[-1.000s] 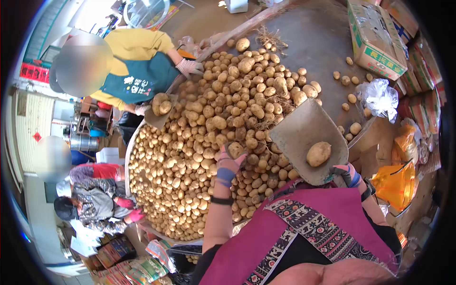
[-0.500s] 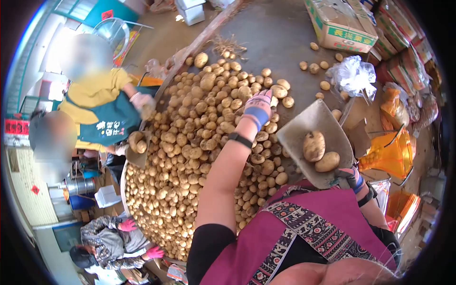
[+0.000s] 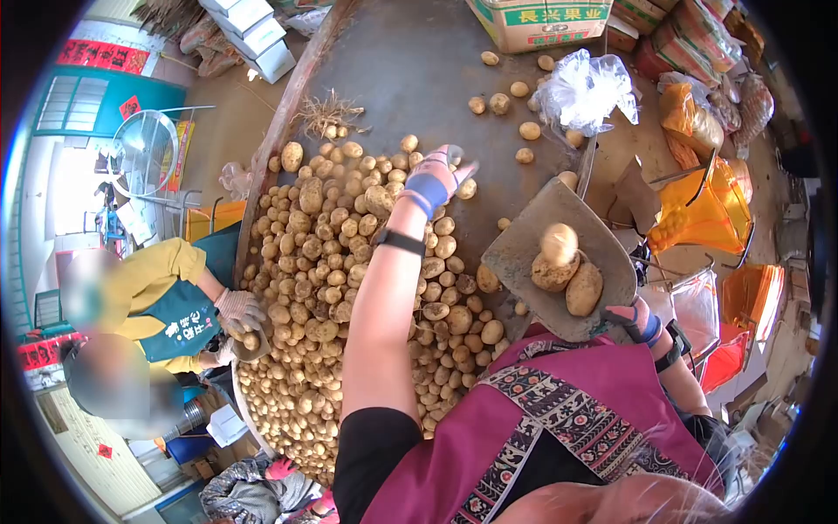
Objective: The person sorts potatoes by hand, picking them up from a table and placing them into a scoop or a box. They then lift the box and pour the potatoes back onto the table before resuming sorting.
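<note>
My left hand [image 3: 438, 177], in a pink and blue glove, is above the far right edge of a big heap of potatoes [image 3: 349, 262]. Its fingers are slightly blurred and look apart, with nothing in them; a single potato [image 3: 467, 189] lies just beside it. My right hand [image 3: 639, 321], also gloved, is closed on the near end of a worn grey scoop [image 3: 519, 253]. In this scoop rest two large potatoes [image 3: 584, 290]. A third, blurred potato [image 3: 559, 237] shows over them, seemingly in motion.
Loose potatoes [image 3: 499, 104] and a clear plastic bag [image 3: 587, 92] lie on the grey table. A cardboard box [image 3: 541, 22] stands at the far end. Orange bags on frames [image 3: 703, 205] are at right. A co-worker's gloved hand [image 3: 240, 307] works at the heap's left side.
My left hand has shifted and its fingers have opened. A third, blurred potato now shows over the scoop. The whole view has turned, and the co-worker's hands have come closer together.
</note>
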`<state>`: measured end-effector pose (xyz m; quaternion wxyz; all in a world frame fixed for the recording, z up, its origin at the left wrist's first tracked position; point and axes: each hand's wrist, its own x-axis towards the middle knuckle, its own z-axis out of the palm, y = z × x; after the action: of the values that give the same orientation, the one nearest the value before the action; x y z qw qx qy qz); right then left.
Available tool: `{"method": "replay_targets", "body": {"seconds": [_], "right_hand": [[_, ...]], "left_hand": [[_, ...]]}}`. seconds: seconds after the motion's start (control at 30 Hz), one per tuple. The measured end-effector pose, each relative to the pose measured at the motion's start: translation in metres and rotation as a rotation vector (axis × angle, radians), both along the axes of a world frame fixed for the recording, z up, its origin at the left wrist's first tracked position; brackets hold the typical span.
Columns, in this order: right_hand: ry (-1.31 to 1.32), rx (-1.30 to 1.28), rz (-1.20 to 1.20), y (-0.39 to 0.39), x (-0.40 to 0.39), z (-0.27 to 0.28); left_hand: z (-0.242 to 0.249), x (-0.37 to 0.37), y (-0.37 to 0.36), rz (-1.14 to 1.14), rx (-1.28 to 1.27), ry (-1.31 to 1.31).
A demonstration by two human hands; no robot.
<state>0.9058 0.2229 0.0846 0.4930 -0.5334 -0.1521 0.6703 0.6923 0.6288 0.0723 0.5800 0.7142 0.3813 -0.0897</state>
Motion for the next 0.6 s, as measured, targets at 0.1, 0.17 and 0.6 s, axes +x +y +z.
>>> {"method": "replay_targets", "body": {"seconds": [0.1, 0.17, 0.6], "right_hand": [[-0.403, 0.322, 0.141, -0.037, 0.014, -0.047], [-0.340, 0.237, 0.049, -0.024, 0.003, -0.015], [-0.038, 0.189, -0.067, -0.024, 0.004, -0.039]], "left_hand": [[-0.036, 0.009, 0.000, -0.223, 0.812, 0.586], [-0.034, 0.015, -0.004, -0.203, 0.818, 0.646], [0.001, -0.029, -0.101, 0.365, -0.416, -0.494]]}}
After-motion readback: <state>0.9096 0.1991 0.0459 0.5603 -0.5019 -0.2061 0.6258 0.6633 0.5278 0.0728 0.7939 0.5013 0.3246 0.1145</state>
